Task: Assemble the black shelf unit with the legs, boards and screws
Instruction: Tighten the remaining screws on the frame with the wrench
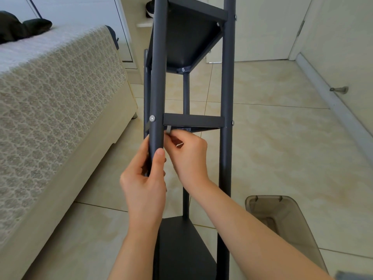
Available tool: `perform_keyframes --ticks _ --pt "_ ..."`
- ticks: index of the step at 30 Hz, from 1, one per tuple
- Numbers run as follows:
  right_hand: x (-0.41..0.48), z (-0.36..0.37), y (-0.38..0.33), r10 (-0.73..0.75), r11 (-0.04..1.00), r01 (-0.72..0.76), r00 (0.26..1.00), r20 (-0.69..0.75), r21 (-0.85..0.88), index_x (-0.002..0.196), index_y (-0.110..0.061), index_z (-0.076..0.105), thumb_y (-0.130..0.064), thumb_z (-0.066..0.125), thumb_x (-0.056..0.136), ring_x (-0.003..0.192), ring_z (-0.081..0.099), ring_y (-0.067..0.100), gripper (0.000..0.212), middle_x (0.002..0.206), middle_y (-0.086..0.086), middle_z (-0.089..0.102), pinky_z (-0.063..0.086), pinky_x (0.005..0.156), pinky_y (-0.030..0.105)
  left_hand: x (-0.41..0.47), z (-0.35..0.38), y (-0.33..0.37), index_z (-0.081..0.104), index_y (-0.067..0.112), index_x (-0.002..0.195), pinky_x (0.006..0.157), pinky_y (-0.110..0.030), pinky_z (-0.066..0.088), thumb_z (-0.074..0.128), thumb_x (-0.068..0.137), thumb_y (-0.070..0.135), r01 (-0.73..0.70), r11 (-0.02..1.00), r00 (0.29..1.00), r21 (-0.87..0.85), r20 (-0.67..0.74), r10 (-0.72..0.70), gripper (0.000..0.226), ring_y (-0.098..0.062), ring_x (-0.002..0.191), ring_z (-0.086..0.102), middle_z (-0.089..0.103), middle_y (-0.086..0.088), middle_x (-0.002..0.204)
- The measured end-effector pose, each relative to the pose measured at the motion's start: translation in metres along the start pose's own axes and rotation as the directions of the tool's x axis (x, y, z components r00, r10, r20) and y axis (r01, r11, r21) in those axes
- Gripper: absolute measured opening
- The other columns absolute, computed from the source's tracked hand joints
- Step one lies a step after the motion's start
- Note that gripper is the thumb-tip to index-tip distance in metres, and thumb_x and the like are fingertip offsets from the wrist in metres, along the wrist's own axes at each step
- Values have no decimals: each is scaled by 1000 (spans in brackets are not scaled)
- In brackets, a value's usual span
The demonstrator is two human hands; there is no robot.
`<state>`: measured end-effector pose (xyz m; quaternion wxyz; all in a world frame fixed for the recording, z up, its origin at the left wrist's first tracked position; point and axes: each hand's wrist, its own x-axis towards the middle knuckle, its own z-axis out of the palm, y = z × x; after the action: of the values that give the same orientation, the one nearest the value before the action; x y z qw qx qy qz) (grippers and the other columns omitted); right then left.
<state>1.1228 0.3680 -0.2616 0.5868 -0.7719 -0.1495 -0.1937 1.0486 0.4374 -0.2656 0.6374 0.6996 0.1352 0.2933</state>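
The black shelf unit lies tilted in front of me, its round legs running away from me with several boards fixed between them. My left hand grips the near left leg just below a silver screw. My right hand pinches a small silver hex key under the middle board, right beside that leg. What the key's tip sits in is hidden. The nearest board lies below my forearms.
A bed with a patterned cover stands close on the left. A translucent brown plastic bin sits on the tiled floor at the lower right. A door stop and white wall run along the right.
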Motion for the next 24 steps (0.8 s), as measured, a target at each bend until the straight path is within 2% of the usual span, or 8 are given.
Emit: perform_keyframes --ticks 3,5,7,12,15,18,21,24 --pt "-2 -5 -2 72 997 -72 994 83 3 72 -16 68 -14 66 93 61 56 2 21 62 -11 59 41 61 8 -2 -2 -1 64 32 134 60 -33 49 63 99 24 -3 1000 1000 -5 -16 3 36 -13 64 53 69 6 81" --pt "-6 -12 -1 104 994 -101 988 113 -32 70 -15 66 -15 64 94 62 56 4 24 60 -8 58 41 61 9 -2 -1 -1 63 36 132 60 -32 49 64 98 25 0 1000 1000 -8 -17 -1 36 -10 64 55 69 8 79" --pt "-9 -19 -1 150 988 -140 977 152 -71 68 -11 65 -17 63 94 60 54 7 27 58 -5 57 41 60 11 -2 1 -1 63 31 136 60 -34 47 64 98 25 10 1000 1000 -25 -13 -10 38 -10 64 53 67 9 76" --pt "-14 -32 -6 246 965 -218 946 212 -145 67 -6 68 -17 64 93 57 54 15 29 57 8 58 40 55 9 -4 1 -1 61 26 138 57 -39 44 63 99 25 9 1000 1000 -15 -7 -9 39 -18 61 46 60 -7 71" --pt "-11 -39 -13 257 964 -228 935 244 -138 72 -4 72 -16 63 93 65 57 18 26 61 11 61 44 58 13 -5 2 0 62 26 138 57 -41 44 63 98 29 4 1000 1000 -8 13 -4 40 -17 61 46 59 -6 70" --pt "-9 -45 -17 256 965 -232 933 252 -122 73 -2 72 -15 63 92 65 55 20 25 62 15 60 42 56 15 -6 0 0 63 27 137 58 -36 45 62 92 37 18 999 1000 -32 16 -17 46 -13 62 49 62 7 71" --pt "-7 -49 -19 245 968 -222 934 260 -114 77 -2 73 -14 62 92 61 53 19 23 62 13 61 40 55 12 -7 -1 1 64 31 135 57 -31 46 62 89 39 23 998 1000 -60 18 -22 46 -12 62 51 65 8 73" --pt "-3 -47 -23 229 972 -206 939 255 -116 85 -6 77 -15 62 94 56 53 5 20 60 1 61 39 54 7 -7 -2 2 64 29 136 56 -25 46 62 89 38 24 997 1000 -67 17 -23 47 -9 64 53 67 10 79"
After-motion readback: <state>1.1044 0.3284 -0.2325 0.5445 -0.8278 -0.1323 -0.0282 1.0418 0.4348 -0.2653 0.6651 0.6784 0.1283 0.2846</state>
